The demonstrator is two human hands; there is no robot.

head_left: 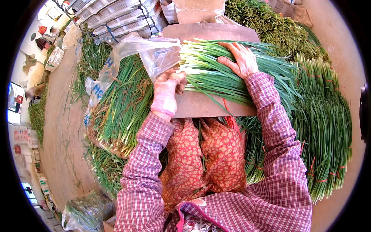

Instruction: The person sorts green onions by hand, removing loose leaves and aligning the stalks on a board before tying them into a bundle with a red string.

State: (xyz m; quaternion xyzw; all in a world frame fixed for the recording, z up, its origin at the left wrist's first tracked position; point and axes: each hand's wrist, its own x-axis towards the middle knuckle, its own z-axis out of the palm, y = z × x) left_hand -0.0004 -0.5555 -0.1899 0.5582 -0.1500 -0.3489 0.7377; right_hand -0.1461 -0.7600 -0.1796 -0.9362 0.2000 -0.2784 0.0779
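Observation:
A loose pile of garlic chives [228, 73] lies across a board [216, 107] in front of me, pale stem ends to the left, green leaves to the right. My right hand [241, 61] rests flat on the leaves, fingers stretched out and thumb apart. Beside the pale ends, my left hand [170, 86], in a pinkish glove or cuff that leaves the fingertips bare, has its fingers curled in a pinch. Whatever sits between them is hidden. A clear plastic sheet [156, 58] reaches the board's left edge, just above that hand.
Untrimmed chives [127, 96] with dry brown bits are heaped on the left. Bundles tied with red bands [324, 112] stand on the right, green stalks [262, 27] behind them. Red ties [232, 121] hang at the board's near edge. Strapped white boxes [116, 17] stand far left.

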